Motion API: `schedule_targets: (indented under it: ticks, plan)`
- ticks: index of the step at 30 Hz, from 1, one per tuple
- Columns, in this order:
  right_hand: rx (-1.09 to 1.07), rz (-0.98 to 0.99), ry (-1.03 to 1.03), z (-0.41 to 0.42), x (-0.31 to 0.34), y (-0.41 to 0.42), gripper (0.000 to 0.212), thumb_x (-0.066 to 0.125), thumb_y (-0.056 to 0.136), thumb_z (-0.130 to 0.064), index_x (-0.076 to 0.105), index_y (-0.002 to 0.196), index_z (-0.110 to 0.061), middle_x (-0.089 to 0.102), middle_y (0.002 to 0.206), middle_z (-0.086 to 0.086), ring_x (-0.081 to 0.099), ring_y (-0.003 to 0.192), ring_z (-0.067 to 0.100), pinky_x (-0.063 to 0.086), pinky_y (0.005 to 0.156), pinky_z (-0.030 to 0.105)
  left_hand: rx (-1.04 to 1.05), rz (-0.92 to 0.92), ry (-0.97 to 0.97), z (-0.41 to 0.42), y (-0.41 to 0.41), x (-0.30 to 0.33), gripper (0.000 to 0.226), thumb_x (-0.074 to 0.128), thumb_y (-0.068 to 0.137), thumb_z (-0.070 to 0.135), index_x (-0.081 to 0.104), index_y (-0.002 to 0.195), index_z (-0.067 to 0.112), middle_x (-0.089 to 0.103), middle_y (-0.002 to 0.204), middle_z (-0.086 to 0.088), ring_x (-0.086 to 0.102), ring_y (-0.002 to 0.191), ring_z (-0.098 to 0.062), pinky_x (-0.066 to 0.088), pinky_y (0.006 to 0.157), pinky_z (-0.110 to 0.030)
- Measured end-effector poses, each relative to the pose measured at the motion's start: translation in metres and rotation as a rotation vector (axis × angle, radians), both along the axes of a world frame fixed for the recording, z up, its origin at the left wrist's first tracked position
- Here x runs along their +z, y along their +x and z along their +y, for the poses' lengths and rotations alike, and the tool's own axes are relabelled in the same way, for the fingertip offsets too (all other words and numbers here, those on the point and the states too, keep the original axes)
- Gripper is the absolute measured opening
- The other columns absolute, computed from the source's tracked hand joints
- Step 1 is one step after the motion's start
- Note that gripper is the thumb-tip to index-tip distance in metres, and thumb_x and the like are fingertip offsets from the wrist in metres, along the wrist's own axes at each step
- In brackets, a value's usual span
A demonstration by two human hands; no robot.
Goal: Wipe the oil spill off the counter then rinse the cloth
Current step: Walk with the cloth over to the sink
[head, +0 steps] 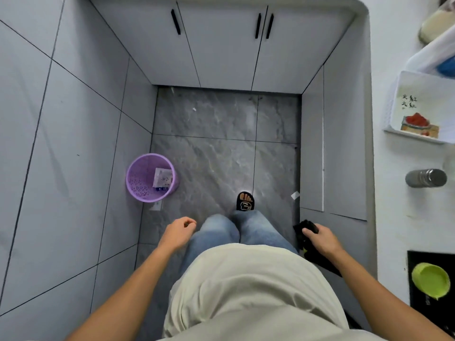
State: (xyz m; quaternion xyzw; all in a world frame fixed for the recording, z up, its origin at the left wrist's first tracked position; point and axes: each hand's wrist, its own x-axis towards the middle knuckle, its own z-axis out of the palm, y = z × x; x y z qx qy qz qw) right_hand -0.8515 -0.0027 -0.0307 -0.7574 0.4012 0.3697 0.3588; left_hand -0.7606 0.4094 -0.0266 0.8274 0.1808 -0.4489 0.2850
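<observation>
Right hand (322, 238) — dark cloth (304, 232) in grip

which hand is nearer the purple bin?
Left. The left hand hangs empty just right of and below the purple bin; the right hand holds the dark cloth across the legs.

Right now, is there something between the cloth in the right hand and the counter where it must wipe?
Nothing visible blocks it. The right hand holds the dark cloth just beside the counter edge. The steel bottle and green lid sit further in. No oil spill is discernible.
</observation>
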Motion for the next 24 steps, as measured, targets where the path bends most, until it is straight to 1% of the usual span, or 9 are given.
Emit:
schedule_targets:
  ticks: [3,5,7,10,13,15,19,22,24]
  plan:
    - [0.009,-0.074,0.007,0.004,0.010,0.082,0.021,0.063,0.102,-0.024,0.071,0.110,-0.006,0.077,0.101,0.019,0.073,0.097,0.037,0.059,0.092,0.047,0.131,0.043,0.039,0.015,0.002,-0.003,0.024,0.056,0.103,0.020,0.077,0.092,0.014,0.076,0.086,-0.003,0.066,0.080,-0.020,0.051,0.074,-0.034]
    - [0.058,-0.125,0.010,0.011,0.018,0.134,0.019,0.061,0.102,-0.027,0.070,0.108,-0.011,0.077,0.098,0.013,0.072,0.092,0.032,0.059,0.080,0.038,0.253,0.081,0.060,0.023,0.003,-0.003,0.025,0.058,0.103,0.015,0.077,0.090,0.006,0.070,0.069,0.001,0.059,0.064,-0.016,0.045,0.059,-0.030]
    - [0.112,-0.180,0.020,0.020,0.024,0.184,0.016,0.060,0.102,-0.029,0.069,0.105,-0.017,0.076,0.093,0.006,0.071,0.086,0.024,0.050,0.065,0.027,0.330,0.124,0.082,0.032,0.009,-0.004,0.024,0.059,0.103,0.013,0.075,0.090,0.001,0.064,0.062,0.003,0.051,0.058,-0.015,0.038,0.054,-0.027]
    - [0.170,-0.254,0.023,0.033,0.029,0.246,0.010,0.059,0.102,-0.031,0.067,0.102,-0.024,0.069,0.083,-0.011,0.062,0.077,0.004,0.042,0.058,0.017,0.325,0.169,0.082,0.042,0.028,-0.007,0.025,0.058,0.104,0.013,0.076,0.090,0.002,0.067,0.069,0.000,0.053,0.063,-0.018,0.037,0.056,-0.028]
    - [0.199,-0.266,0.030,0.047,0.032,0.295,0.012,0.057,0.102,-0.033,0.066,0.105,-0.026,0.069,0.089,-0.008,0.062,0.084,0.014,0.043,0.070,0.030,0.258,0.169,0.066,0.050,0.071,-0.009,0.027,0.056,0.106,0.017,0.069,0.083,0.011,0.070,0.085,-0.006,0.056,0.078,-0.019,0.040,0.068,-0.032]
    - [0.185,-0.252,0.034,0.053,0.031,0.317,0.014,0.058,0.102,-0.032,0.067,0.106,-0.024,0.072,0.092,-0.004,0.066,0.090,0.019,0.045,0.075,0.033,0.260,0.161,0.059,0.056,0.110,-0.011,0.028,0.057,0.105,0.017,0.068,0.082,0.006,0.072,0.085,-0.012,0.055,0.078,-0.018,0.040,0.069,-0.032]
    - [0.133,-0.194,0.026,0.055,0.028,0.340,0.015,0.059,0.101,-0.032,0.068,0.101,-0.020,0.074,0.090,-0.001,0.069,0.089,0.023,0.050,0.074,0.033,0.320,0.103,-0.003,0.055,0.202,-0.007,0.024,0.059,0.103,0.015,0.070,0.084,0.006,0.072,0.078,-0.007,0.058,0.067,-0.017,0.043,0.066,-0.032]
    - [0.070,-0.173,-0.006,0.049,0.025,0.344,0.013,0.061,0.101,-0.031,0.069,0.097,-0.021,0.075,0.088,-0.001,0.071,0.087,0.022,0.050,0.069,0.029,0.197,0.036,-0.045,0.044,0.279,0.000,0.024,0.056,0.103,0.015,0.068,0.083,0.008,0.072,0.079,-0.004,0.063,0.074,-0.021,0.048,0.069,-0.035]
    - [0.010,-0.130,-0.018,0.042,0.025,0.341,0.013,0.061,0.101,-0.030,0.069,0.097,-0.020,0.076,0.088,0.001,0.073,0.082,0.021,0.054,0.067,0.030,0.145,-0.027,-0.069,0.031,0.329,0.004,0.024,0.056,0.103,0.017,0.073,0.091,0.006,0.079,0.090,-0.005,0.070,0.082,-0.024,0.058,0.082,-0.039]
